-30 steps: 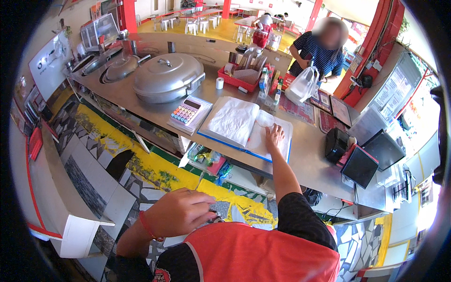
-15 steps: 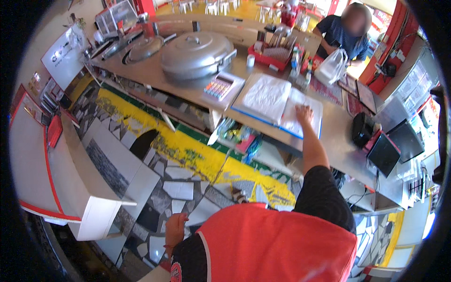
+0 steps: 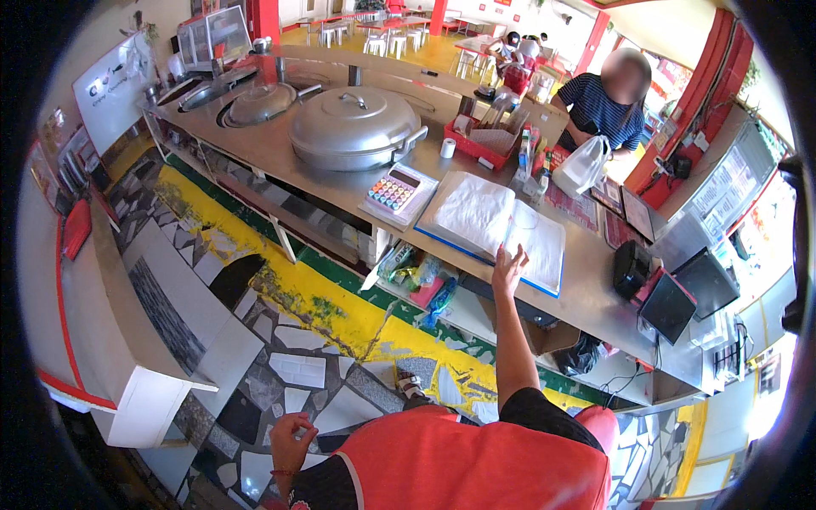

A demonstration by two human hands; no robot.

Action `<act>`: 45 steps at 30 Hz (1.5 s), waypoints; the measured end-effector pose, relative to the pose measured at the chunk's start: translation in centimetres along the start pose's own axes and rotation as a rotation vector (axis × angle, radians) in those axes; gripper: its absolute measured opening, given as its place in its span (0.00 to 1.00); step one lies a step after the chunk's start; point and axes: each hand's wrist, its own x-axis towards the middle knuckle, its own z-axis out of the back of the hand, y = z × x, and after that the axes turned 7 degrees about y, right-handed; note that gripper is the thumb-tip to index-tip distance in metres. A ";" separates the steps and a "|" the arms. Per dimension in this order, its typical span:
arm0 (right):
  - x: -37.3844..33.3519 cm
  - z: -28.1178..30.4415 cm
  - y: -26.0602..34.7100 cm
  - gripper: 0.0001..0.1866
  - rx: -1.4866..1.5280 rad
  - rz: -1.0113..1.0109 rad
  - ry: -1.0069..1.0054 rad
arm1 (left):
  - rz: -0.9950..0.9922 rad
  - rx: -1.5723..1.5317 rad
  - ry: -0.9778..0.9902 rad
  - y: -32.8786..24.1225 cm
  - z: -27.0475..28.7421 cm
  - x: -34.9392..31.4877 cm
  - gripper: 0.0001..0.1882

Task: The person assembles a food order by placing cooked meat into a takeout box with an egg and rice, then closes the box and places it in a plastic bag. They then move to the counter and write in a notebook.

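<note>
My right hand [image 3: 508, 270] reaches to the near edge of an open blue-backed binder [image 3: 554, 291] on the metal counter. Its fingers are spread and hold nothing; I cannot tell whether the fingertips touch the binder. White sheets [image 3: 472, 206] lie on the left side, and a page with faint marks [image 3: 537, 242] is on the right. My left hand [image 3: 291, 440] hangs low over the stone floor, its fingers loosely curled in and nothing visible in them. Just left of the binder sits a calculator with coloured keys [image 3: 396, 189].
On the metal counter [image 3: 255, 146] stand a large lidded pot [image 3: 353, 127], a red tray [image 3: 480, 149] and a black card-sized machine [image 3: 633, 265]. Across it a person [image 3: 605, 106] stands by a white plastic bag [image 3: 581, 166]. Bagged goods [image 3: 416, 272] fill a shelf below. A white cabinet [image 3: 157, 399] is at left.
My right hand has drawn back from the right page to the binder's near edge, its fingers now spread. The view has shifted, and my left hand stays low with curled fingers.
</note>
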 end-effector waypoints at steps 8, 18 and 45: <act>-0.6 -0.2 -0.7 0.28 -0.062 0.074 0.008 | 0.054 -0.092 0.056 -0.6 -0.2 0.5 0.09; -0.6 -0.1 -0.2 0.23 0.069 0.016 -0.015 | -0.097 -0.019 0.042 -1.6 -1.4 3.0 0.05; 0.2 -1.7 3.6 0.24 -0.146 -0.112 -0.501 | -0.050 -0.056 0.119 4.9 10.7 16.2 0.15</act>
